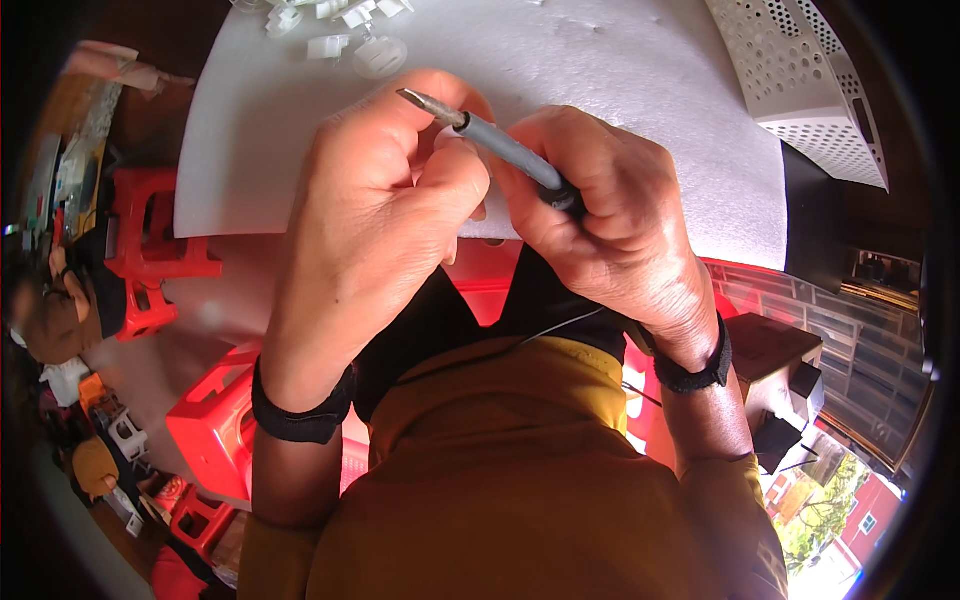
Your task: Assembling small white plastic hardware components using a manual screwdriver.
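Observation:
My right hand (610,200) is closed round the grey handle of a slim craft knife (510,152). Its short metal tip points up and left, crossing in front of my left fingers. My left hand (385,190) is closed too, thumb and forefinger pinched together just under the knife's tip. A bit of something whitish shows by the thumb, but the fingers hide most of it. Both hands are held up over the near edge of a table with a white foam sheet (640,60). Several small white plastic parts (327,47) lie on the sheet beyond my left hand.
A white perforated bin (800,75) stands at the table's far right. Red plastic stools (215,425) are to my left, and clear drawers (850,340) and a brown box (775,345) to my right. Another person (60,310) sits at the far left. A thin dark cable (560,325) crosses my lap.

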Tool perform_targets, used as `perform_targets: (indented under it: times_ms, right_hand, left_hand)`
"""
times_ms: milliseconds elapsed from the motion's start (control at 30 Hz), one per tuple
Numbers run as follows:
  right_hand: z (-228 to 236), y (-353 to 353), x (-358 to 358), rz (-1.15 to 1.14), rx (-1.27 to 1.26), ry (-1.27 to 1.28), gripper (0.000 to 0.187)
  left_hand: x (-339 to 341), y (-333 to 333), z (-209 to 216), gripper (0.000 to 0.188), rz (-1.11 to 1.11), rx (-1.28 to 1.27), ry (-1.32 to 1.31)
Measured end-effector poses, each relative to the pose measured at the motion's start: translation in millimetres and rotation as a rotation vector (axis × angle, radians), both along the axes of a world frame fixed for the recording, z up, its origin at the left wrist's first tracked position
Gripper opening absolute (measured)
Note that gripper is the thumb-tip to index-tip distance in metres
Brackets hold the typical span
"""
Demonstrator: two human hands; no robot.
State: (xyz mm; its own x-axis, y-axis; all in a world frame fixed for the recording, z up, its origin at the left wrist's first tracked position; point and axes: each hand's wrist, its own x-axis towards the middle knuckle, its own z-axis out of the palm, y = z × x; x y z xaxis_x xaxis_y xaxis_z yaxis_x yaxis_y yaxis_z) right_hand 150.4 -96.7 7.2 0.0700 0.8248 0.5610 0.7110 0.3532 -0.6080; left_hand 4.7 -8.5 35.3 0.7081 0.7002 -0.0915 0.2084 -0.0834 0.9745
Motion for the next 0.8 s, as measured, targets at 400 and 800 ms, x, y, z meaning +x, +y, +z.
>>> perform_targets:
  times_ms: [400, 800]
  right_hand:
    - [2.0, 0.6, 1.9, -0.012, -0.098, 0.049, 0.011]
    - [17.8, -2.0, 5.4, 0.0, -0.48, 0.521, 0.016]
  left_hand:
    - [-5.4, -6.1, -7.8, 0.022, 0.037, 0.228, 0.043]
    - [-14.1, 6.8, -11.7, 0.032, -0.087, 0.126, -0.129]
